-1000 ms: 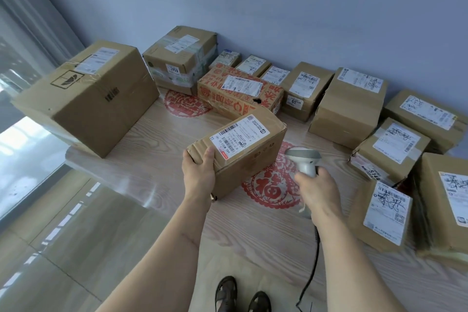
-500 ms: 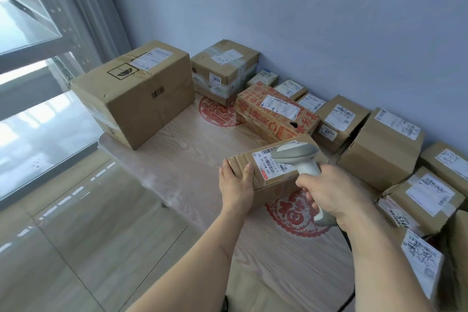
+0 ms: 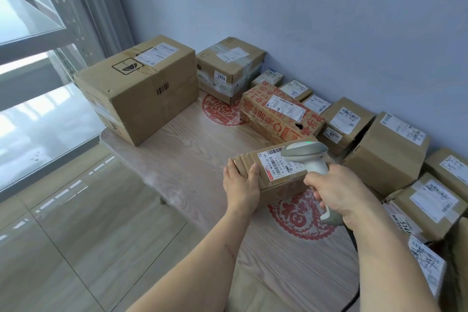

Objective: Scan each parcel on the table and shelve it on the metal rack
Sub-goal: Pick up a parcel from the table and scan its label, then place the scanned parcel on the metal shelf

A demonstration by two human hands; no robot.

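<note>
A small brown cardboard parcel (image 3: pixel 278 177) with a white barcode label lies on the wooden table (image 3: pixel 192 159) over a red paper-cut emblem. My left hand (image 3: pixel 241 183) grips its near left end. My right hand (image 3: pixel 334 192) is closed around the handle of a grey barcode scanner (image 3: pixel 307 154), whose head hovers right over the label with a green light lit on top. The scanner's cable hangs down at the right. The metal rack is out of view.
Several more labelled parcels line the wall: a big box (image 3: pixel 136 88) at the left end, a taped box (image 3: pixel 229 68), a red-printed carton (image 3: pixel 281 114) and brown boxes (image 3: pixel 387 152) at the right. A window and tiled floor (image 3: pixel 63 223) lie left of the table.
The scanner rose from beside the parcel to right above its label, and a green light now shows. My view shifted left and up. My left hand kept its hold on the parcel.
</note>
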